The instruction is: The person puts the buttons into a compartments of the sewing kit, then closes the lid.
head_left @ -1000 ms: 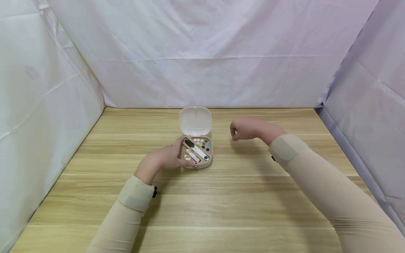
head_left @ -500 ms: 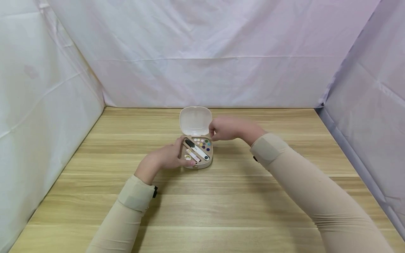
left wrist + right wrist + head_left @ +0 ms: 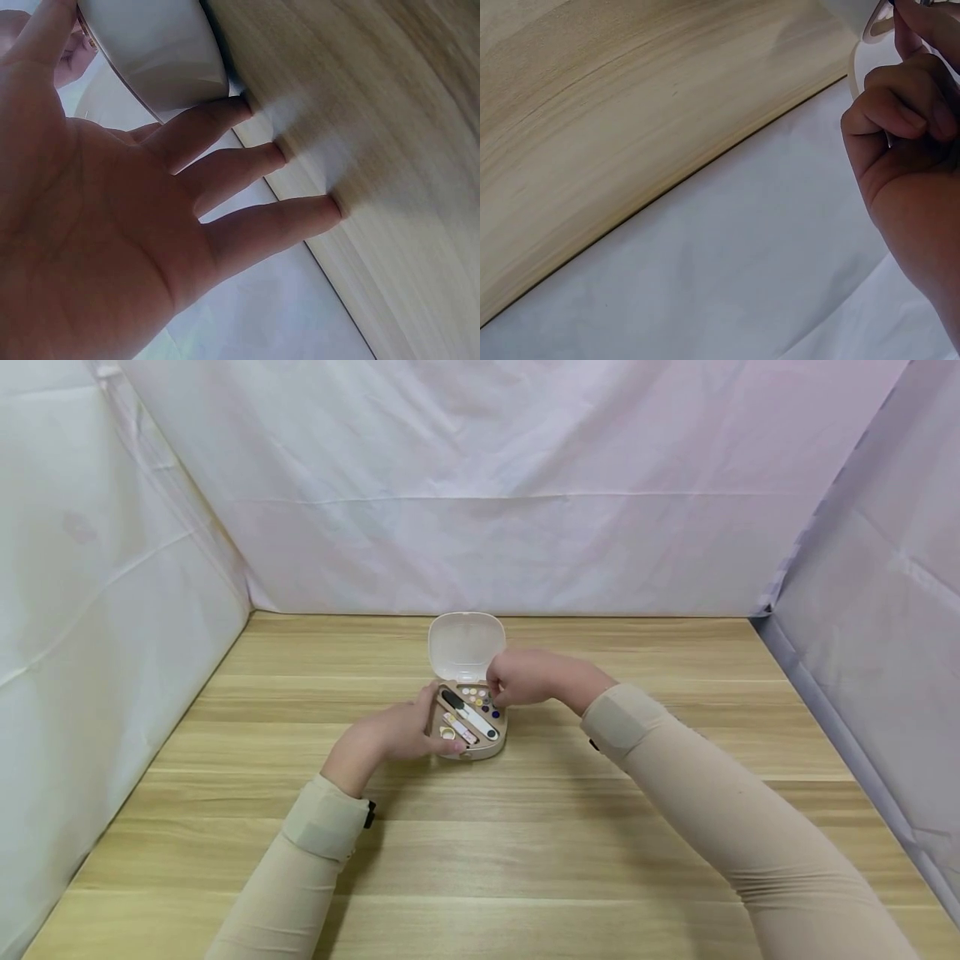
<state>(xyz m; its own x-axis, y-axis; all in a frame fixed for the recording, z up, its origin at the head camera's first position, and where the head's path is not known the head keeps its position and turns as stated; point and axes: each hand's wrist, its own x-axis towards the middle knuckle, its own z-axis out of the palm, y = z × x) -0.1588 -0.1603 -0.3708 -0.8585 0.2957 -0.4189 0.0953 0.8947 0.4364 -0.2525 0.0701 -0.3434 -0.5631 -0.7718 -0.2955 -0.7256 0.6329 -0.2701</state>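
Observation:
A small white sewing kit box [image 3: 489,751] stands on the table, its lid [image 3: 459,642] raised at the back. Its beige tray shows small round coloured buttons [image 3: 479,702], a slim black-and-white tool [image 3: 474,718], a pink patterned strip [image 3: 460,729] and a pale ring-shaped piece [image 3: 447,734]. My left hand [image 3: 397,731] holds the box from the left, thumb at the front edge; its other fingers spread down to the table in the left wrist view. My right hand [image 3: 525,678], fingers curled, has its fingertips at the buttons' right side, covering some; I cannot tell whether it pinches one.
The wood-grain table [image 3: 480,860] runs back to a white cloth [image 3: 480,527] hanging behind it. More cloth hangs at the left [image 3: 105,610] and right [image 3: 892,610]. Both forearms wear beige sleeves with a wrist strap.
My right hand has moved left from over the table to the box and then lowered to its buttons. The left hand has kept its hold on the box.

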